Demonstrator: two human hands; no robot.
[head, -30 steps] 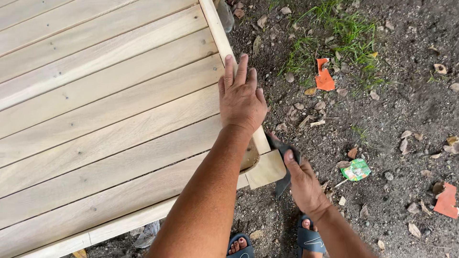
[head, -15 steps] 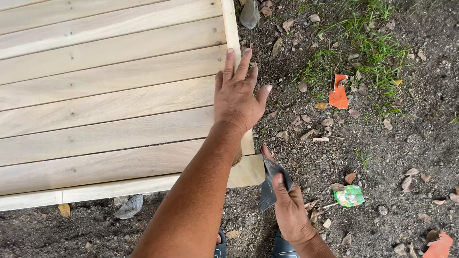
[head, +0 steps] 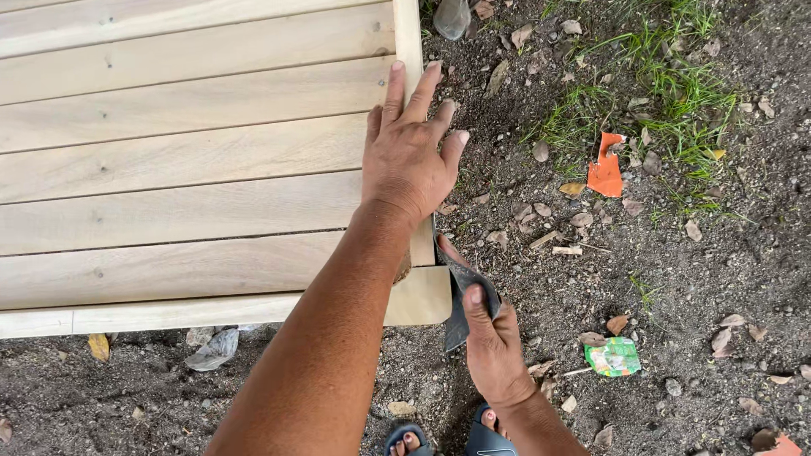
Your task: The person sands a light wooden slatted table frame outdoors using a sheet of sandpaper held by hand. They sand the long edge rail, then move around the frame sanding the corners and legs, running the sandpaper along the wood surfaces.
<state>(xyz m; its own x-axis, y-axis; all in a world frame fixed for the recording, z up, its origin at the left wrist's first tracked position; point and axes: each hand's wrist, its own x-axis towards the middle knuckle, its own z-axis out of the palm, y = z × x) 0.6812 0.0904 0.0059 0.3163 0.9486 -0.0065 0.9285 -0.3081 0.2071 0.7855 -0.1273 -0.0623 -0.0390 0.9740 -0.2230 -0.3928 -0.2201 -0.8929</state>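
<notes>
A pale wooden slatted panel lies on the ground and fills the left of the view. My left hand rests flat on its right edge rail, fingers spread and pointing away from me. My right hand is just below, beside the panel's near right corner. It grips a dark grey flexible sheet that looks like sandpaper. My thumb presses on top of the sheet and a fingertip shows beneath it. The sheet lies against the outer side of the edge rail.
Bare soil with dry leaves and small stones surrounds the panel. A patch of grass grows at the upper right. An orange scrap and a green wrapper lie on the dirt. My sandalled feet show at the bottom.
My left hand has stayed flat on the edge rail. My right hand with the dark sheet has come up closer against the panel's corner. The view has shifted slightly.
</notes>
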